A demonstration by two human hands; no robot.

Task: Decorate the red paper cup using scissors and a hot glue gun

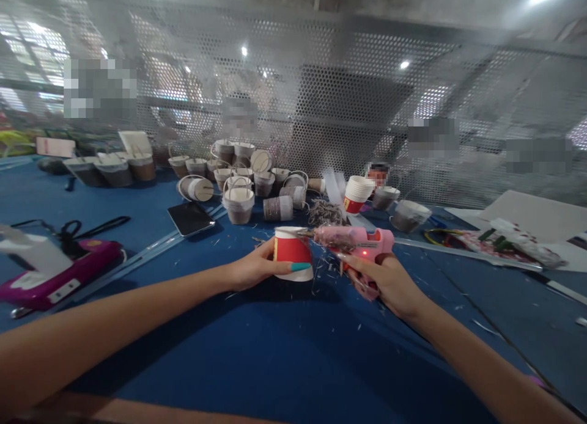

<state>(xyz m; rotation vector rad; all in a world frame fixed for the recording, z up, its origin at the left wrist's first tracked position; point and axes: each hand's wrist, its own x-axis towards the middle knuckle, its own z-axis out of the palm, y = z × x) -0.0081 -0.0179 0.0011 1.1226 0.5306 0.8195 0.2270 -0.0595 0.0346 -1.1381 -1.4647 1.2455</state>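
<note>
My left hand (257,266) is wrapped round a red and white paper cup (292,253) that stands upside down on the blue table (257,350). My right hand (387,280) grips a pink glue gun (355,241) whose red light is on. The gun's nozzle points left and sits at the cup's upper right edge. Thin glue strands and scraps lie around the cup.
Behind the cup lie several finished small cup baskets (238,201) with handles, a stack of red and white cups (356,195), a dark phone (191,219) and a metal ruler (151,247). A purple device (55,274) sits at left. Perforated metal screen (321,106) closes the back.
</note>
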